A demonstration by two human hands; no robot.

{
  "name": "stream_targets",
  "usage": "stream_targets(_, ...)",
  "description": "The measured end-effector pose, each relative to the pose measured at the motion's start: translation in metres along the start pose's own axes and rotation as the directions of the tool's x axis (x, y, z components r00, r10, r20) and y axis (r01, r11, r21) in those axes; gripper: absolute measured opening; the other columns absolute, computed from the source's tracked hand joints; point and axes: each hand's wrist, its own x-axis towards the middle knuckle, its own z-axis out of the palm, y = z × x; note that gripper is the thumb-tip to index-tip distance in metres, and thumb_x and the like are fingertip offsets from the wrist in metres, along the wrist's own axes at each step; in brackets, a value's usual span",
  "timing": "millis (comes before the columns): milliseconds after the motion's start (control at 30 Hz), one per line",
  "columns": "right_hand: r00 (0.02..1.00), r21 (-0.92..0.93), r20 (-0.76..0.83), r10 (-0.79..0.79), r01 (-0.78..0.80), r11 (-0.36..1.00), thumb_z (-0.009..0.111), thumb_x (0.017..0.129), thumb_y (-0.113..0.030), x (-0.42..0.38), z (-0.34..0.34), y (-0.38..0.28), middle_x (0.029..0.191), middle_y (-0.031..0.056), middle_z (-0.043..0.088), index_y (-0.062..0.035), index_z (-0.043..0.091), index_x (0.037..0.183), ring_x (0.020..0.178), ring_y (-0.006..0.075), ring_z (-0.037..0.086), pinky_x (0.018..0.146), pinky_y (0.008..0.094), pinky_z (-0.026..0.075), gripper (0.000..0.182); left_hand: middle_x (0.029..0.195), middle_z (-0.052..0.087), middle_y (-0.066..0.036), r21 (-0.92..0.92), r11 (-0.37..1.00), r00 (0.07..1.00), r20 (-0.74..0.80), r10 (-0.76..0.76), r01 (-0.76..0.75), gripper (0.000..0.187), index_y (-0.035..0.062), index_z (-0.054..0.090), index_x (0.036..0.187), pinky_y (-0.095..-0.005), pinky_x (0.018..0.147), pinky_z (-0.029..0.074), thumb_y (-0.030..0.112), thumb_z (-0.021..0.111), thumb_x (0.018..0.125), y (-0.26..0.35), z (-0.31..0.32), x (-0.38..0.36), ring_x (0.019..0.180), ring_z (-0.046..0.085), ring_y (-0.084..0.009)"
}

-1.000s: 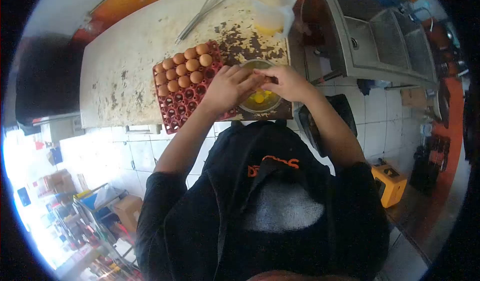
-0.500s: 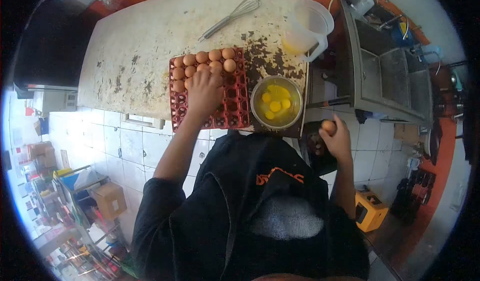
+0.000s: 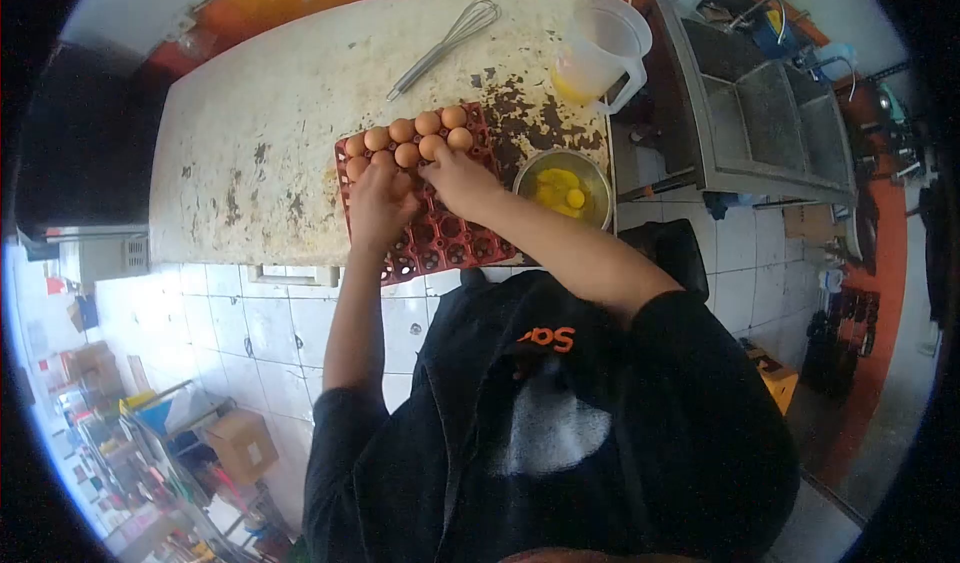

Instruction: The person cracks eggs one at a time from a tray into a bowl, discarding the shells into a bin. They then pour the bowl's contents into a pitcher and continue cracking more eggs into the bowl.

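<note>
A red egg tray (image 3: 455,248) lies at the table's front edge, with brown eggs (image 3: 402,130) in its far rows and bare cups in its near part. My left hand (image 3: 378,208) is at the tray's left middle, its fingers closed around an egg (image 3: 402,184). Close beside it, my right hand (image 3: 462,185) reaches over the tray with bent fingertips just below another egg (image 3: 432,147). What those fingertips hold, if anything, is hidden. To the right, a metal bowl (image 3: 607,185) holds cracked eggs with yellow yolks; my right forearm crosses in front of it.
A whisk (image 3: 445,48) lies on the worn white table (image 3: 270,93). A plastic jug (image 3: 600,48) with some yellow liquid stands at the back right. Beyond the table's right edge is a metal sink (image 3: 750,113). A black bin (image 3: 680,248) stands below, right of the bowl.
My right hand has moved left from above the black bin, where it held a brown egg or shell, to the tray. My left hand has shifted slightly left and nearer on the tray.
</note>
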Motion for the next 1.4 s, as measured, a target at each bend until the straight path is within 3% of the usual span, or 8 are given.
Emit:
stream_targets(100,0.906,0.22,0.045,0.421,-0.421,0.88,0.063,0.086,-0.017,0.012,0.005,-0.01,0.118,0.0183,0.054,-0.0027,0.057,0.104,0.107,0.0375,0.056,0.085,0.0468,0.052,0.024,0.106,0.059,-0.011,-0.651,0.705,0.901,-0.073,-0.427,0.281,0.039,0.0083,0.06,0.114,-0.0374,0.071,0.05,0.008,0.068,0.076,-0.014,0.002,-0.026,0.095,0.061,-0.025)
stream_targets(167,0.979,-0.085,-0.194,-0.058,0.042,0.995,0.058,0.089,-0.019,0.011,0.028,0.016,0.111,0.0215,0.055,-0.0024,0.051,0.106,0.096,0.04,0.058,0.081,0.0468,0.052,0.025,0.112,0.059,-0.014,-0.941,0.164,0.851,0.183,-0.492,0.297,0.041,0.0046,0.056,0.122,-0.0329,0.074,0.051,0.017,0.062,0.083,-0.01,-0.013,-0.041,0.094,0.062,-0.0241)
stream_targets(300,0.946,0.268,-0.324,-0.03,0.122,0.956,0.052,0.094,-0.022,-0.031,-0.026,0.016,0.1,0.0193,0.059,-0.0027,0.049,0.107,0.075,0.0328,0.062,0.066,0.0416,0.053,0.024,0.121,0.058,-0.018,-0.809,-0.516,0.831,0.475,-0.289,0.282,0.049,0.0036,0.05,0.13,-0.0332,0.074,0.055,0.027,0.047,0.087,0.016,-0.028,-0.065,0.092,0.063,-0.0258)
stream_targets(433,0.867,0.951,-0.033,0.497,-0.126,0.283,0.049,0.098,-0.034,-0.111,-0.085,0.052,0.077,0.0049,0.058,-0.0088,0.05,0.114,0.051,0.0094,0.053,0.046,0.0254,0.043,0.03,0.114,0.062,-0.015,-0.734,-0.612,0.854,0.49,-0.176,0.295,0.05,0.0066,0.053,0.127,-0.0367,0.078,0.053,0.042,0.054,0.091,0.051,-0.016,-0.066,0.091,0.064,-0.0275)
stream_targets(933,0.648,0.213,-0.71,0.275,-0.174,0.961,0.066,0.086,-0.002,-0.226,-0.05,0.215,0.126,0.0215,0.048,-0.001,0.045,0.126,0.118,0.038,0.051,0.098,0.0428,0.044,0.045,0.09,0.066,-0.009,-0.881,0.05,0.828,0.422,-0.368,0.471,0.038,-0.0013,0.056,0.123,-0.031,0.077,0.06,0.017,0.067,0.092,0.176,0.017,0.026,0.089,0.068,-0.0194)
stream_targets(1100,0.779,0.234,-0.546,0.309,-0.213,0.949,0.064,0.088,-0.002,-0.218,-0.028,0.227,0.129,0.0208,0.048,-0.0014,0.044,0.128,0.12,0.0393,0.05,0.101,0.0458,0.043,0.045,0.087,0.065,-0.006,-0.898,-0.026,0.865,0.43,-0.26,0.439,0.033,-0.0023,0.056,0.123,-0.0297,0.073,0.059,0.01,0.061,0.094,0.182,0.036,0.035,0.081,0.068,-0.0174)
stream_targets(1300,0.82,0.429,-0.479,0.313,-0.093,0.899,0.064,0.091,-0.013,-0.21,-0.105,0.148,0.12,0.0209,0.058,0.0,0.05,0.125,0.114,0.035,0.057,0.095,0.0423,0.047,0.039,0.105,0.066,-0.012,-0.363,0.918,0.968,0.129,0.216,-0.156,0.046,0.0082,0.058,0.128,-0.0341,0.068,0.056,0.016,0.071,0.084,0.206,0.038,0.051,0.075,0.069,-0.024)
stream_targets(1400,0.946,0.771,-0.194,0.259,-0.016,0.637,0.064,0.092,-0.016,-0.193,-0.112,0.116,0.108,0.0195,0.064,0.001,0.054,0.122,0.106,0.0267,0.062,0.094,0.0364,0.047,0.037,0.11,0.064,-0.013,-0.282,0.953,0.95,0.254,0.182,-0.108,0.054,0.0142,0.055,0.133,-0.0391,0.071,0.056,0.021,0.071,0.082,0.229,0.028,0.056,0.085,0.068,-0.031)
